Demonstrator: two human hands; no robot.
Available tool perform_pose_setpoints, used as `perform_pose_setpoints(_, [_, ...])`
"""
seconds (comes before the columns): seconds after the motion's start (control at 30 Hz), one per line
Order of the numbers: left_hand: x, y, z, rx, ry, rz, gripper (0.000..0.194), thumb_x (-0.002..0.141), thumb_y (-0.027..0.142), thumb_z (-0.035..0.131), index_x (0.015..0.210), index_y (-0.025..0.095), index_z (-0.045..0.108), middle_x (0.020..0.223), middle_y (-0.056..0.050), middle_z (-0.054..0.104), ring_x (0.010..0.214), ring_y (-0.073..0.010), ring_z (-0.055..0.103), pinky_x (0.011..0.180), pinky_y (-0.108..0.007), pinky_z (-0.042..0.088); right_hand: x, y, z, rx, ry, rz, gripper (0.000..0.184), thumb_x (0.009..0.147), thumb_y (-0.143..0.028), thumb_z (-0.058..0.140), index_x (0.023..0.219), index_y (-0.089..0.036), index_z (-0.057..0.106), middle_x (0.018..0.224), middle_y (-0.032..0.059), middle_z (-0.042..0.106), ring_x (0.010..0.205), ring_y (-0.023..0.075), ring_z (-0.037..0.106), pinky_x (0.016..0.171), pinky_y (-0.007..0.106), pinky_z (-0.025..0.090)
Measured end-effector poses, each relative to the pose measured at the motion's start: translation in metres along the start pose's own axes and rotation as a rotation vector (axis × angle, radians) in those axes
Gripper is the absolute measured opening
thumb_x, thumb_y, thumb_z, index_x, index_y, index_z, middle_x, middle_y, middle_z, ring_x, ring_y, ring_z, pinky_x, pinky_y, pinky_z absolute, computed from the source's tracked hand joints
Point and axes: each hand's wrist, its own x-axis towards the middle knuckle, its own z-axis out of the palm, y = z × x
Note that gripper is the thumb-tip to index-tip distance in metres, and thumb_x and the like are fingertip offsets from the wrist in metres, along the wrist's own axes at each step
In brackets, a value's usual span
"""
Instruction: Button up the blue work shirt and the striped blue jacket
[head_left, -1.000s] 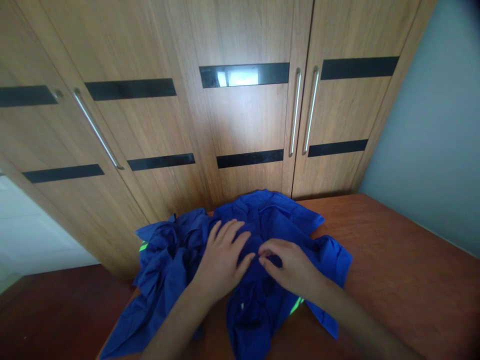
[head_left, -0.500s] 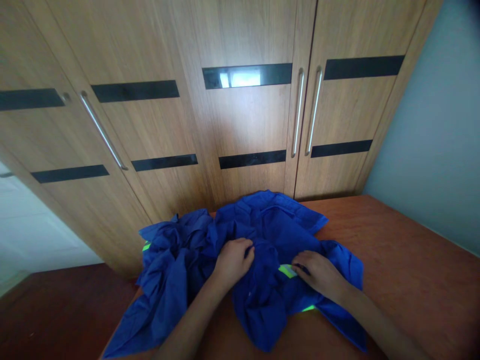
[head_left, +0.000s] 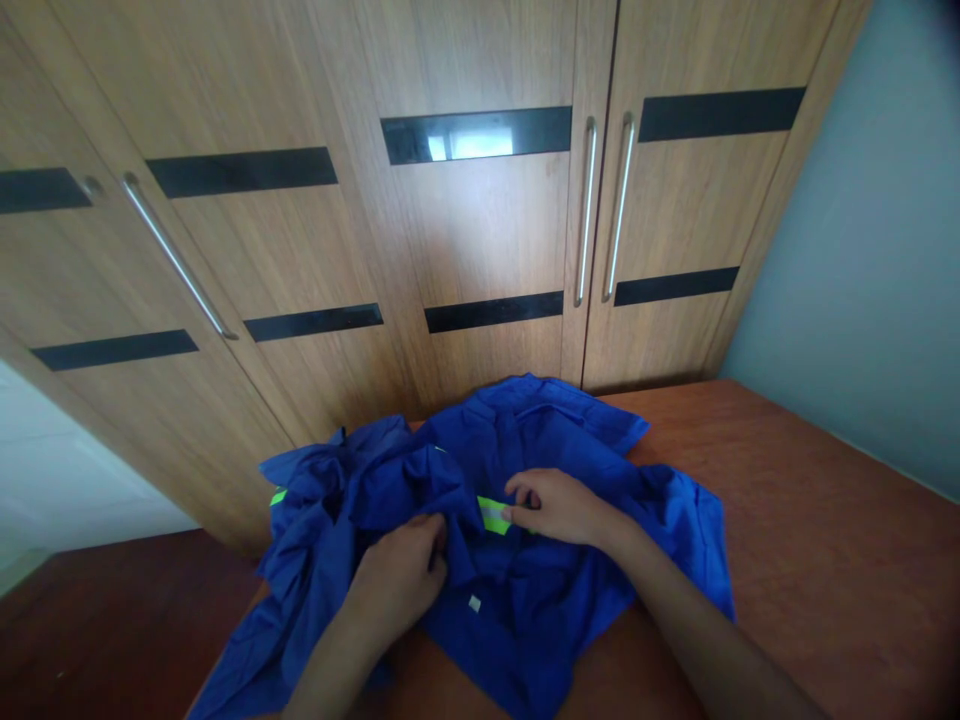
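Observation:
Blue work clothing [head_left: 525, 610] lies crumpled across a reddish-brown surface, part of it bunched in a heap on the left. My left hand [head_left: 405, 570] is closed on a fold of the blue cloth near the middle. Beside it, my right hand [head_left: 559, 505] pinches the garment at a yellow-green reflective strip [head_left: 493, 515]. A small white tag [head_left: 475, 604] shows on the cloth below the hands. Another bit of reflective strip [head_left: 278, 496] peeks out at the far left of the heap. The fingertips of my left hand are partly hidden in the folds.
A wooden wardrobe [head_left: 480, 230] with dark inlaid bands and long metal handles stands right behind the clothing. The reddish-brown surface [head_left: 810, 520] extends to the right, up to a pale wall [head_left: 847, 300]. A white panel [head_left: 67, 470] is at the left.
My right hand has moved left and slightly up, bringing the reflective strip along. My left hand has shifted left and down. The cloth between them has spread, and the white tag now shows clearly.

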Motion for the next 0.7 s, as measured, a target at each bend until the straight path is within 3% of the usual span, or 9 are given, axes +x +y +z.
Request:
perform_pose_setpoints(0.1, [-0.004,0.022,-0.014,0.125,0.268,-0.013,0.016,0.081,0.016,0.042,0.088,0.021,0.055,0.089,-0.005,0.061,0.08,-0.0217,0.06,0.072,-0.033,0.044,0.013,0.003,0.021,0.078,0.035,0.042,0.02,0.077,-0.031,0.066,0.094,-0.022,0.07,0.08,0.0018,0.069,0.07,0.0145,0.062,0.061,0.022,0.043])
perform_pose_setpoints(0.17, [-0.005,0.037,-0.019,0.094,0.36,0.151,0.019,0.084,0.02,0.043,0.097,0.021,0.057,0.1,-0.007,0.062,0.094,-0.0237,0.058,0.086,-0.038,0.042,0.014,0.01,0.03,0.134,0.094,0.064,0.017,0.077,-0.029,0.065,0.092,-0.021,0.07,0.077,0.0016,0.069,0.068,0.0142,0.062,0.064,0.023,0.044])
perform_pose_setpoints(0.27, [0.002,0.051,-0.009,-0.018,0.158,0.429,0.018,0.08,0.024,0.055,0.097,0.024,0.061,0.105,-0.006,0.064,0.103,-0.0247,0.056,0.095,-0.039,0.039,0.011,0.019,0.036,0.238,0.131,0.054,0.014,0.081,-0.025,0.06,0.089,-0.019,0.07,0.075,0.0018,0.068,0.067,0.0141,0.062,0.063,0.024,0.045])
perform_pose_setpoints(0.33, [0.013,0.05,0.005,-0.112,-0.008,0.451,0.017,0.077,0.023,0.059,0.093,0.024,0.064,0.098,-0.005,0.067,0.096,-0.0239,0.06,0.09,-0.036,0.042,0.008,0.022,0.036,0.281,0.144,0.048,0.014,0.082,-0.022,0.058,0.087,-0.018,0.07,0.075,0.0018,0.067,0.066,0.0136,0.061,0.062,0.023,0.045])
perform_pose_setpoints(0.4, [0.026,0.043,0.02,-0.294,-0.097,0.397,0.016,0.079,0.021,0.057,0.091,0.022,0.067,0.092,-0.004,0.07,0.089,-0.0217,0.063,0.084,-0.032,0.045,0.007,0.021,0.032,0.285,0.205,0.064,0.013,0.082,-0.019,0.057,0.085,-0.018,0.069,0.076,0.0022,0.066,0.066,0.0131,0.061,0.062,0.023,0.045])
perform_pose_setpoints(0.5, [0.041,0.029,0.034,-0.674,-0.14,0.313,0.02,0.085,0.029,0.053,0.089,0.02,0.07,0.09,-0.003,0.071,0.086,-0.0197,0.063,0.08,-0.028,0.046,0.004,0.013,0.023,0.294,0.352,0.065,0.011,0.083,-0.018,0.055,0.085,-0.017,0.066,0.079,0.0024,0.064,0.068,0.0126,0.059,0.064,0.023,0.045])
perform_pose_setpoints(0.7, [0.042,0.013,0.041,-1.201,-0.202,0.011,0.036,0.081,0.047,0.059,0.077,0.013,0.069,0.071,-0.002,0.066,0.064,-0.0152,0.057,0.063,-0.025,0.044,-0.012,-0.014,0.009,0.326,0.467,-0.053,0.018,0.088,-0.028,0.052,0.074,-0.019,0.059,0.069,0.0004,0.057,0.065,0.013,0.054,0.062,0.024,0.043])
